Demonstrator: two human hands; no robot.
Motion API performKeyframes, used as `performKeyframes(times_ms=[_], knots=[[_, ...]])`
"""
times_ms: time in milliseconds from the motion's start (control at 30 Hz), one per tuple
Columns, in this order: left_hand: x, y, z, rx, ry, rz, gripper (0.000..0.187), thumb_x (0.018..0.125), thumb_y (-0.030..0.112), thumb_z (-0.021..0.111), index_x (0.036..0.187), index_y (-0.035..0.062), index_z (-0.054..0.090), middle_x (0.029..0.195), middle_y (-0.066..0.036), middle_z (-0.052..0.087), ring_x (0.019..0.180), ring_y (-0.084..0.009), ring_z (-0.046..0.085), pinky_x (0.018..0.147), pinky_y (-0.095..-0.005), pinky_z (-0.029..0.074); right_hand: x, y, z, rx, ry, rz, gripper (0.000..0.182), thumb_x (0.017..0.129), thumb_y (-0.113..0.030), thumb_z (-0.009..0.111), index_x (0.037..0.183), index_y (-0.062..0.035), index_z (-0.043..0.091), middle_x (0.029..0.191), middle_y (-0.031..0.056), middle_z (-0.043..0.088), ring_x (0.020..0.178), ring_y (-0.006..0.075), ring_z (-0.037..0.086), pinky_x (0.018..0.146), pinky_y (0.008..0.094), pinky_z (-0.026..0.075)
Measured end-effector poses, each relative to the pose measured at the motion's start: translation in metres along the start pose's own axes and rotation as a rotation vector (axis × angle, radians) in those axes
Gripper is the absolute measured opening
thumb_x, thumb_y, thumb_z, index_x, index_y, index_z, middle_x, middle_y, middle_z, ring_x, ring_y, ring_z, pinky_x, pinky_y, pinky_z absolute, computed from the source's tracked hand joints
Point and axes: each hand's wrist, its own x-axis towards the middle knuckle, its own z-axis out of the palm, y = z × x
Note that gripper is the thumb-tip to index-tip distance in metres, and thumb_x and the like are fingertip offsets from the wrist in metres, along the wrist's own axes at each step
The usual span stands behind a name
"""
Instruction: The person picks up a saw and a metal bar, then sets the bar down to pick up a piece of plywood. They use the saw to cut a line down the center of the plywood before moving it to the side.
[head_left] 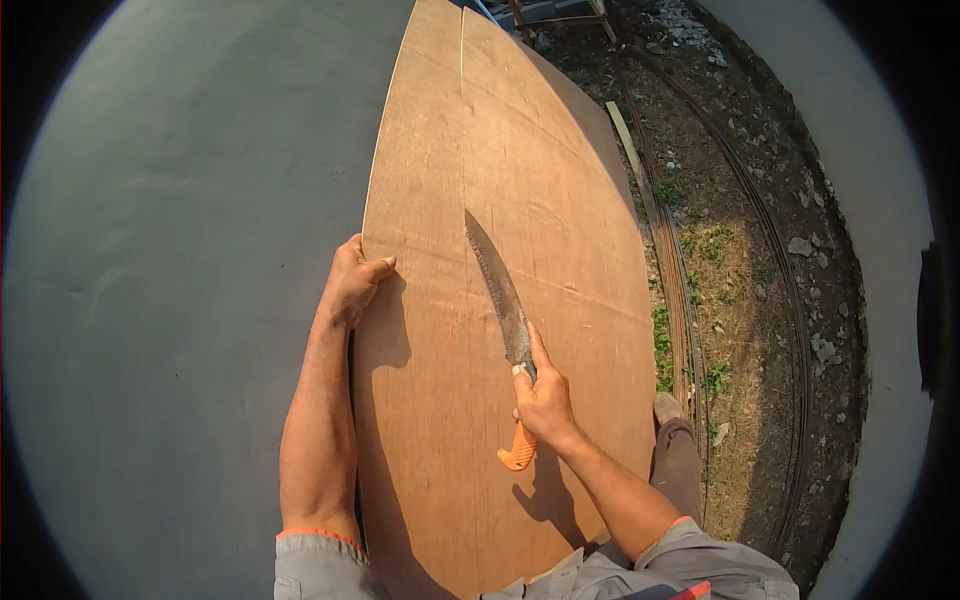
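Note:
A large sheet of plywood (590, 240) stretches away from my body, with a narrow straight cut running from its far edge down to the tip of a saw. That curved hand saw (495, 275) has a worn, toothed blade and an orange handle. My right hand (544, 400) is wrapped round the handle, the index finger laid along the blade's base. My left hand (360, 278) grips the left edge of the plywood, thumb on top and the other fingers hidden below. A faint line continues down the sheet from the cut.
On the left stands a smooth grey wall (180, 250). Long thin rods (770, 190) and wooden strips (630, 150) lie on the rough ground at right, among stones and weeds. A wooden frame (570, 18) is at the far end. A shod foot (667, 408) shows beside the sheet.

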Motion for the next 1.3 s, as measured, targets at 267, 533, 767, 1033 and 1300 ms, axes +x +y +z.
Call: performKeyframes(times_ms=[267,533,767,1033,1300], knots=[[0.000,-0.004,0.000,-0.023,0.009,0.027,0.039,0.092,0.003,0.066,0.128,-0.0075,0.058,0.112,-0.021,0.072,0.095,-0.0245,0.073,0.087,-0.0384,0.060,0.038,0.001,0.025,-0.053,-0.029,0.030,0.071,0.100,-0.004,0.048,0.166,-0.0059,0.021,0.080,0.0074,0.064,0.050,0.0146,0.059,0.047,0.0348,0.053],[0.003,-0.003,0.000,0.003,0.024,0.030,0.038,0.094,0.001,0.066,0.129,-0.0076,0.057,0.112,-0.019,0.072,0.093,-0.0225,0.073,0.084,-0.0361,0.061,0.117,-0.018,0.031,0.008,-0.053,0.114,0.071,0.100,-0.006,0.050,0.166,-0.0057,0.024,0.079,0.0068,0.061,0.050,0.0130,0.057,0.047,0.0329,0.054],[0.001,-0.003,0.000,-0.009,0.011,0.002,0.038,0.091,0.002,0.066,0.128,-0.0072,0.058,0.114,-0.022,0.072,0.095,-0.0259,0.074,0.086,-0.0401,0.060,-0.038,0.010,0.009,-0.006,0.048,-0.084,0.075,0.098,0.000,0.049,0.167,-0.0080,0.022,0.080,0.0056,0.064,0.052,0.0127,0.059,0.049,0.0330,0.055],[-0.001,0.002,0.001,-0.008,0.012,0.022,0.041,0.092,0.003,0.066,0.131,-0.0077,0.057,0.115,-0.023,0.072,0.098,-0.0264,0.074,0.088,-0.0395,0.060,0.079,0.004,0.036,-0.085,-0.010,0.011,0.070,0.099,-0.005,0.050,0.164,-0.0031,0.026,0.073,0.0082,0.063,0.052,0.0162,0.060,0.050,0.0360,0.054],[0.002,-0.009,0.000,0.002,0.027,0.069,0.037,0.094,0.002,0.067,0.128,-0.0076,0.057,0.111,-0.018,0.072,0.093,-0.0230,0.073,0.083,-0.0369,0.061,0.066,-0.004,0.022,-0.100,-0.042,0.052,0.071,0.098,-0.006,0.051,0.164,-0.0030,0.027,0.082,0.0156,0.068,0.064,0.0229,0.067,0.059,0.0383,0.055]])
